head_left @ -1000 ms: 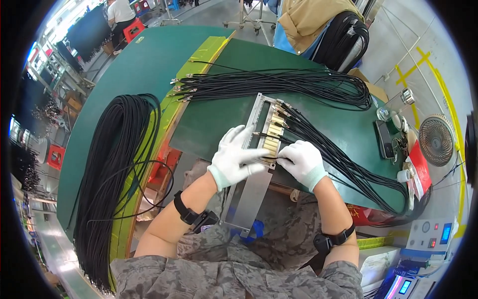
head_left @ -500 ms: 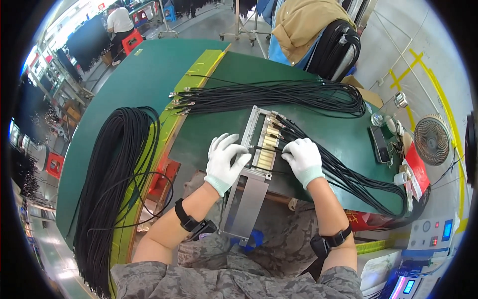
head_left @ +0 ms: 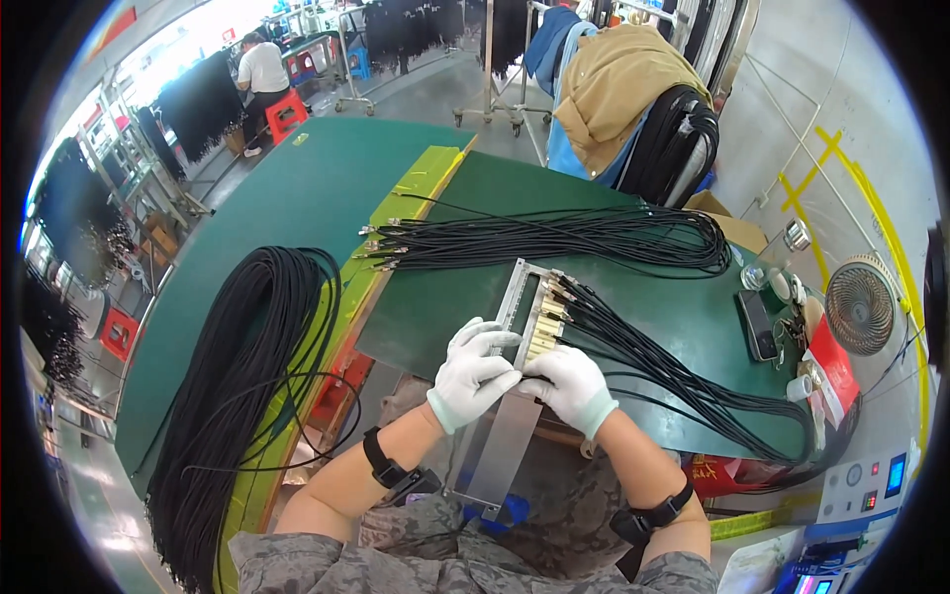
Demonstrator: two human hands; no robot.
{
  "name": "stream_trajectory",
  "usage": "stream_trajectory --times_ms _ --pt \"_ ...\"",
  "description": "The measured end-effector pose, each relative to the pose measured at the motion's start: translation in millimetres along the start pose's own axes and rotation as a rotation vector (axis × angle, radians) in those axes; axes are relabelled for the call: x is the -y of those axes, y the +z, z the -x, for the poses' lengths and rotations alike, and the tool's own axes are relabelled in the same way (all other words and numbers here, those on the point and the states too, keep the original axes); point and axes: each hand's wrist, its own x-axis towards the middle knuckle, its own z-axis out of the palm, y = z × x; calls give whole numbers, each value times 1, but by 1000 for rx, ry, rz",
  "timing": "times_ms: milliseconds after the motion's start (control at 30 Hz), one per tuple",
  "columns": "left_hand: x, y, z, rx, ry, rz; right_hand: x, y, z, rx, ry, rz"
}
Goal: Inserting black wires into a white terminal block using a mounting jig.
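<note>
- Green table (head_left: 327, 183) fills the middle of the view, its far edge rounded by the fisheye, with a yellow-green strip (head_left: 422, 178) running across it lengthwise.
- Beyond it, a person (head_left: 262, 67) sits on a red stool (head_left: 286, 116), near racks hung with black cables (head_left: 203, 104).
- Toward the upper right, a tan jacket (head_left: 623, 89) drapes over something beside the pale wall (head_left: 782, 49), which carries yellow tape.
- Along the table's right side stand a round fan (head_left: 859, 305), a dark phone (head_left: 757, 325) and a red sheet (head_left: 831, 361).
- Left of the strip lies a thick cable bundle (head_left: 223, 406); another bundle (head_left: 564, 236) stretches across the far part.
- At the near edge sits a silver fixture (head_left: 512, 307) with pale gold blocks (head_left: 543, 332); black leads (head_left: 648, 346) run from it rightward.
- Both gloved hands meet at its near end: the left hand (head_left: 472, 379) has thumb and forefinger close together, the right hand (head_left: 571, 384) bunched fingers; what either pinches, I cannot tell.
</note>
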Motion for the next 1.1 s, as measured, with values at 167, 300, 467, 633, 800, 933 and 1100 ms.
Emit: stream_trajectory --times_ms 167,300,467,633,800,933,1100 --pt "2 -1 1 0 -29 32 0 -14 -3 143 171 1" --pt "9 -2 2 31 11 39 6 -8 -5 60 114 -17" --pt "6 5 1 -7 -61 26 2 -2 5 77 336 -249" --pt "10 8 6 2 -35 34 13 11 2 -79 7 196" --pt "17 9 8 -41 -27 69 14 9 0 -48 -9 333" --pt "13 6 5 15 6 94 13 8 0 -41 -18 329" --pt "17 6 4 52 -67 186 19 14 -7 -123 -66 344"
